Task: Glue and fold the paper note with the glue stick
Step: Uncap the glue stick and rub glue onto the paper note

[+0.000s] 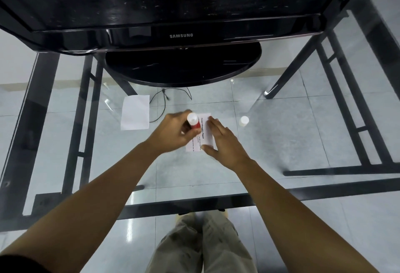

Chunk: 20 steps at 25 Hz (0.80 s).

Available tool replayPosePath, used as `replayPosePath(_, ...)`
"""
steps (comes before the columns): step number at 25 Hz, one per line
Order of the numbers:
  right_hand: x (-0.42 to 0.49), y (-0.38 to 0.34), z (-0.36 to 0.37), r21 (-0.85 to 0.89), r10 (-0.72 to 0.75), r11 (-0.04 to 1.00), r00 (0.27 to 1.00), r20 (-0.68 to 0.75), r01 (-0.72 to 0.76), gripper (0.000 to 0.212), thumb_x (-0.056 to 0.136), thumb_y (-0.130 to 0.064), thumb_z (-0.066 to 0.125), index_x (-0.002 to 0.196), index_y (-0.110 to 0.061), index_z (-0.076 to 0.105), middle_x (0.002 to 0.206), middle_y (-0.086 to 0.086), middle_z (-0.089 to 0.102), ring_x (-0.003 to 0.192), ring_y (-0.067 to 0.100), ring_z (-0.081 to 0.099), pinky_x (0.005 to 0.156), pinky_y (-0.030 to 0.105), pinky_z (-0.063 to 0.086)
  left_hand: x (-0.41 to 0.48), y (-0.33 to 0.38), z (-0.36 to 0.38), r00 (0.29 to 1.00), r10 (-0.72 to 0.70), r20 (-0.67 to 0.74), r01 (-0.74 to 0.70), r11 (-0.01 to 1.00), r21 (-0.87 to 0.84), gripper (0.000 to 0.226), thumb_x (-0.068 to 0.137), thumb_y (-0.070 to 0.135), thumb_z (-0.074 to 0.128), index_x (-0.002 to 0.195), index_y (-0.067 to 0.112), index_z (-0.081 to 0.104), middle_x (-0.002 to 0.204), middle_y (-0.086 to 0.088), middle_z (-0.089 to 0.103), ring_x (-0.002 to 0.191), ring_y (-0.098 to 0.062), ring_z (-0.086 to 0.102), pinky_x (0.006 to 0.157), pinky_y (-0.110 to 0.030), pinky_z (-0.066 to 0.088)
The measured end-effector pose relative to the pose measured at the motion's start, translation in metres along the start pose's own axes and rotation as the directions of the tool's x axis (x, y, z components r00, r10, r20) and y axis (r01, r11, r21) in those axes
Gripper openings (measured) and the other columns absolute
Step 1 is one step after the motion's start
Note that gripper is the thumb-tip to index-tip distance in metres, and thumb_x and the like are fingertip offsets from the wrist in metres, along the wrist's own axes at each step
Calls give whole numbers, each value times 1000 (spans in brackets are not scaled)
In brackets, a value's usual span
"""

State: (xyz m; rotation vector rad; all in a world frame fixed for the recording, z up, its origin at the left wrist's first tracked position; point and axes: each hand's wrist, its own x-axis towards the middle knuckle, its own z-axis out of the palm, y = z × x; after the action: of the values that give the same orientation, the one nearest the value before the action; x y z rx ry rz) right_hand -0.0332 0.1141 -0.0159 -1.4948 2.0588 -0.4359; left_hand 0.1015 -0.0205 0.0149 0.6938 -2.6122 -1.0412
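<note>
A small white paper note [205, 129] with printed black text lies on the glass table, in the middle of the view. My left hand [173, 133] grips a red and white glue stick [194, 122], held tilted over the note's left part. My right hand [225, 143] lies flat with fingers spread, pressing on the note's right side and lower corner. The lower tip of the glue stick is hidden behind my fingers. A white cap [244, 120] stands on the glass to the right of the note.
A second blank white paper [135, 112] lies to the left of my hands. A black Samsung monitor [181, 35] on a round base [184, 65] stands behind the note. The glass table [281, 143] has a black metal frame; a cable lies on the floor below.
</note>
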Motion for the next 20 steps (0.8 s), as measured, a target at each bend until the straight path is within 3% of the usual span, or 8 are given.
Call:
replayPosePath(2, 0, 0, 0, 13, 0, 1000, 1000, 3, 0, 74, 90, -34, 57, 146, -7, 18, 158, 4, 14, 145, 18, 16, 116, 34, 16, -14, 2, 7, 998, 20, 59, -19, 999, -26, 20, 81, 24, 70, 89, 9, 59, 79, -7, 70, 65, -15, 66, 62, -20, 52)
replayPosePath(5, 0, 0, 1, 14, 4, 1000, 1000, 4, -4, 73, 89, -33, 57, 146, -7, 18, 158, 3, 14, 144, 19, 18, 115, 33, 15, 1, -1, 5, 999, 10, 34, -10, 1000, 5, 21, 81, 24, 69, 88, 8, 57, 77, -7, 69, 63, -16, 64, 60, -11, 48)
replayPosePath(10, 0, -1, 2, -12, 1, 1000, 1000, -5, -1, 74, 89, -34, 58, 146, -9, 17, 158, 2, 13, 142, 20, 22, 114, 34, 21, 33, -7, -6, 997, -68, -35, 71, 992, 102, 26, 84, 27, 66, 93, 6, 55, 84, -15, 70, 73, -28, 64, 68, -39, 55)
replayPosePath(13, -2, -1, 2, -3, 27, 1000, 1000, -14, -27, 78, 89, -35, 58, 147, -9, 14, 159, 3, 6, 143, 23, 18, 114, 36, 22, 15, -5, -3, 999, -32, -3, 32, 999, 34, 24, 82, 28, 68, 89, 9, 55, 84, -12, 71, 72, -24, 67, 66, -35, 56)
replayPosePath(15, -2, -1, 1, -27, 57, 998, 998, -13, -57, 81, 89, -40, 56, 147, -7, 11, 159, 6, -2, 147, 25, 3, 117, 40, 14, 1, -1, 3, 998, 7, 59, -6, 1000, -20, 24, 81, 26, 70, 89, 9, 57, 83, -9, 71, 71, -20, 67, 64, -28, 55)
replayPosePath(20, -2, -1, 1, -66, 81, 995, 996, 24, -79, 80, 91, -41, 53, 147, -5, 8, 159, 8, -3, 147, 24, -4, 118, 42, 7, 21, -1, 2, 999, 20, 32, -23, 997, 77, 25, 81, 27, 69, 91, 8, 56, 80, -9, 70, 70, -23, 65, 65, -31, 53)
